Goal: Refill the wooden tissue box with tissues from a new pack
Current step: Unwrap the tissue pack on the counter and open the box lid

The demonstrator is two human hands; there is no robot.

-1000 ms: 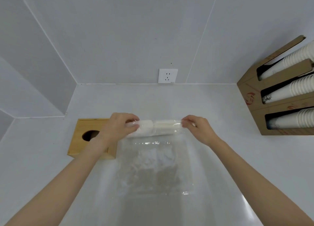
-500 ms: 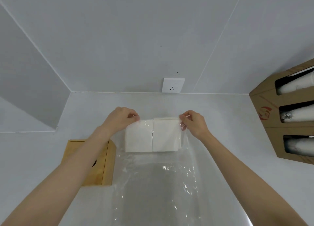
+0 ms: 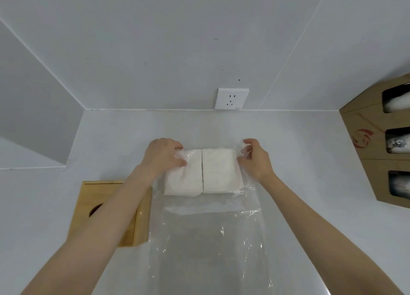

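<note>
Tissue stack (image 3: 203,172), white, two side-by-side piles, mid-frame inside clear plastic wrap (image 3: 206,239) on white surface (image 3: 111,139). Left hand (image 3: 163,155) grip pinches stack's left end, right hand (image 3: 255,159) grip pinches wrap. Wooden tissue box (image 3: 88,201) lower left, contents hidden. Cardboard dispenser (image 3: 366,150) right, holds cups.

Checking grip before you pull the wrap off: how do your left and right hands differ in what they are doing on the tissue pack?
The left hand lies over the tissue stack's left end, fingers curled round tissues and film; the right hand sits just off the right end, pinching only the clear plastic wrap. The left forearm crosses above the wooden tissue box; the right crosses bare counter. Both grip at the pack's far end.
</note>
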